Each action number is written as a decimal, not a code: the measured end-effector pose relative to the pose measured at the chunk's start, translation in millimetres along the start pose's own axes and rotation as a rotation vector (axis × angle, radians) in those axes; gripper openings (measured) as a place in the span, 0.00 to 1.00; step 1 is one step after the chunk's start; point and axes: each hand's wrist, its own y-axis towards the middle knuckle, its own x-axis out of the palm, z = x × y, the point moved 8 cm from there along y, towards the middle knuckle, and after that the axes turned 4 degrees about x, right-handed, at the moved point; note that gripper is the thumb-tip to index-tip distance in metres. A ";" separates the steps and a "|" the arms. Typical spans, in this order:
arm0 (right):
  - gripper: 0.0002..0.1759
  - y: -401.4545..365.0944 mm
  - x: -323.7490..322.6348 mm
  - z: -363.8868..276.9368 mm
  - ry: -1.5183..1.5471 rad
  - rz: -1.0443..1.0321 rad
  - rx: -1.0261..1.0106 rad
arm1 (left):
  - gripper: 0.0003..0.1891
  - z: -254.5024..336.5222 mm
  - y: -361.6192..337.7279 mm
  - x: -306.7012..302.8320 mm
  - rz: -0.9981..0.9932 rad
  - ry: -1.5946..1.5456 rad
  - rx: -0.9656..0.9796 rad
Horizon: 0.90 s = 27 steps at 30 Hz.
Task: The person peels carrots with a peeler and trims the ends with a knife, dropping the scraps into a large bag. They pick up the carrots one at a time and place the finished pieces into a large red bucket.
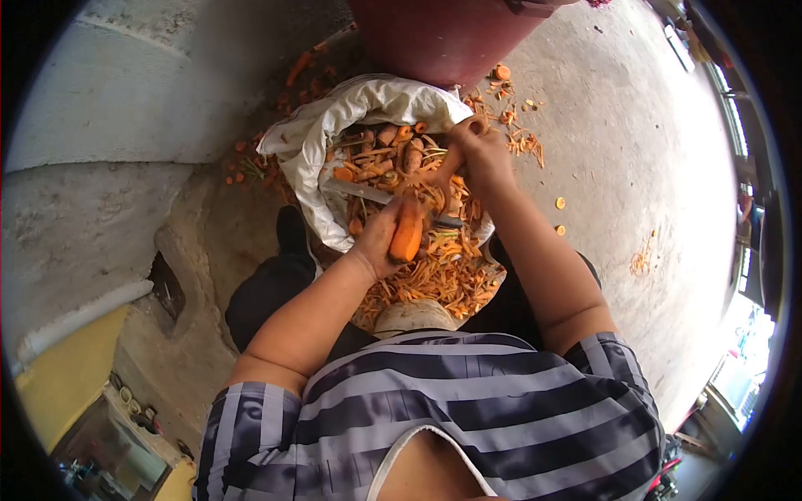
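My left hand is closed around a peeled orange carrot that points toward me. A knife passes by the same hand, its blade to the left and a dark handle end to the right; whether the fingers grip it too is hidden. My right hand is over the right rim of a white woven sack, its fingers bent and partly smeared by motion. What it holds, if anything, does not show clearly. Unpeeled carrots and peelings fill the sack's mouth and the area below my hands.
A large dark red tub stands just behind the sack. Carrot slices and scraps lie scattered on the concrete floor to the right. On the left rises a grey concrete wall. My knees flank the sack.
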 end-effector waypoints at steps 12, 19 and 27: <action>0.15 -8.0 9.8 -3.0 -0.124 -0.047 0.017 | 0.20 -2.6 0.9 -4.5 0.018 0.068 -0.027; 0.16 28.8 -20.8 6.8 0.148 0.038 -0.010 | 0.21 -9.0 -2.5 2.2 -0.117 0.140 -0.058; 0.12 23.2 -40.3 -9.6 0.000 0.226 0.039 | 0.23 -2.6 -8.3 16.0 -0.219 0.123 -0.032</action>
